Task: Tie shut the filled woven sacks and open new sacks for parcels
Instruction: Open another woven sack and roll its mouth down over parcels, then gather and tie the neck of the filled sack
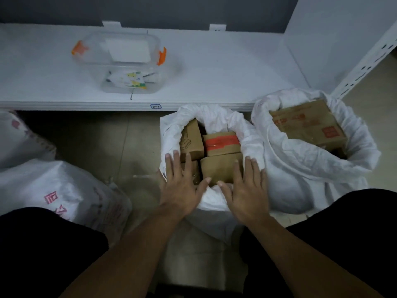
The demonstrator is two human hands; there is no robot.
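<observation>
Both flat and spread, my left hand [181,186] and right hand [245,187] rest over the brown parcels in the open white woven sack [214,119] between my knees, full but untied, like its neighbour [311,168].

Far-left sack [12,136] partly beyond frame edge; shelf label [156,106] illegible.

White woven sack [217,119] standing open below shelf [214,72] edge, holding brown parcels [221,143], second open sack [300,164] sitting at shelf's right end
</observation>
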